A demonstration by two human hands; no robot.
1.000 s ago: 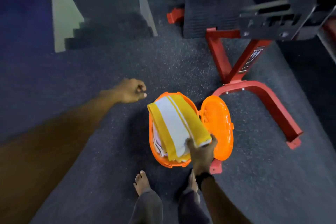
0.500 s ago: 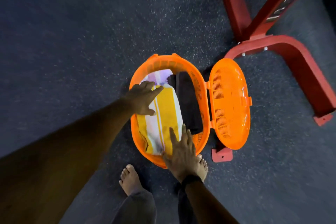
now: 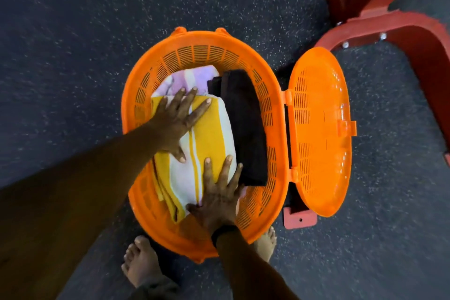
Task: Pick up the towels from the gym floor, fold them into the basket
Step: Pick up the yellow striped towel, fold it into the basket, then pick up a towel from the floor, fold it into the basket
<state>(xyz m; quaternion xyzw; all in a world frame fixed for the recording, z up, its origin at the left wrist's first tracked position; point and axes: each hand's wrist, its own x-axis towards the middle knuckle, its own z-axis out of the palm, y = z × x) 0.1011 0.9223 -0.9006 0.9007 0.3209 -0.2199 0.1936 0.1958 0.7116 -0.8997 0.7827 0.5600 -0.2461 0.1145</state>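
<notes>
The orange basket (image 3: 170, 221) serves as the reference point; it stands on the dark speckled gym floor (image 3: 73, 44) with its slotted wall visible all round. Left of the basket, the left forearm enters from the lower corner and crosses the basket's left rim. The left hand (image 3: 177, 117) lies flat inside the basket on the far half of the yellow-and-white striped towel (image 3: 209, 136), fingers straight and spread, thumb pointing toward the near rim; it presses and grips nothing. A lilac-and-white towel (image 3: 192, 78) shows beyond that hand's fingertips, partly covered by the striped towel, at the far side of the basket's interior. The right hand (image 3: 219, 200) lies flat on the near end of the striped towel, fingers extended and fanned, a dark band at the wrist; it too presses without gripping. A folded dark towel (image 3: 246, 129) lies along the basket's right inner wall, touching the striped towel's right edge. Two bare feet (image 3: 141, 265) stand just at the basket's near rim. The basket's hinged lid (image 3: 321, 134) hangs open off the right rim. Right of the lid, a red metal equipment frame (image 3: 399, 31) stands on the floor, one bolted foot plate just beside the lid's near end.
</notes>
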